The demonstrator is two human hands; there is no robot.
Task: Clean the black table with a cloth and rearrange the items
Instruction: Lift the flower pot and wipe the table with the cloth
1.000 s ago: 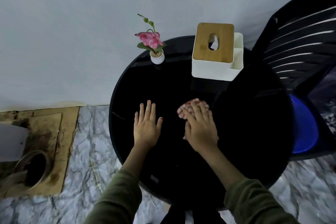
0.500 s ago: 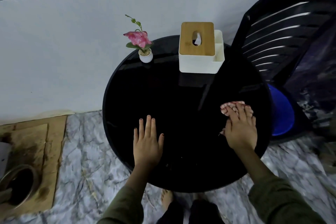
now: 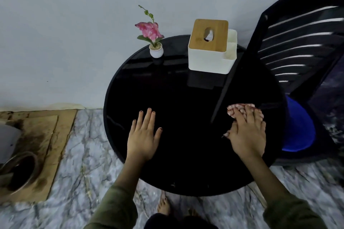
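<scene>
**A:** If hunting for the cloth [image 3: 237, 109], look on the near side of the tissue box [image 3: 210, 57], a bit to the right, close to the edge of the black table [image 3: 186, 102].

**B:** Under the right hand [image 3: 247, 135]?

**A:** Yes. Pinned flat under spread fingers, no pinch. Pokes out past the fingertips toward the box, bunched up and lying side to side.

**B:** And the left hand [image 3: 143, 139]?

**A:** Resting open, fingers wide, holding nothing, near and left of the box. Well apart from the cloth, so best to leave the wiping to the right one.

**B:** Anything in the way?

**A:** Looks bare from the cloth up to the box. Mind the box itself and the flower pot [image 3: 156, 52] just left of it. Mind the chair [image 3: 297, 52] right of the box too, close by the wiping hand.
</scene>
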